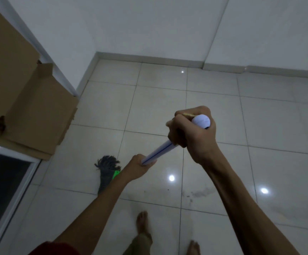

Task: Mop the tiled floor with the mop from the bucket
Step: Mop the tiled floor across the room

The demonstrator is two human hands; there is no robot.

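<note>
Mopping a tiled floor: grips the white mop handle with both hands. Clenches the right hand around the rounded top end; wraps the left hand around the shaft lower down (a blue stripe showing between the two). Rests the dark, stringy mop head on the tiles just beyond the left hand, below a green clamp, near flattened cardboard at the wall.

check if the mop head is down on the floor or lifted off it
Down, it seems: the mop head has its dark strands fanned flat on the tiled floor, no gap visible beneath.
</note>
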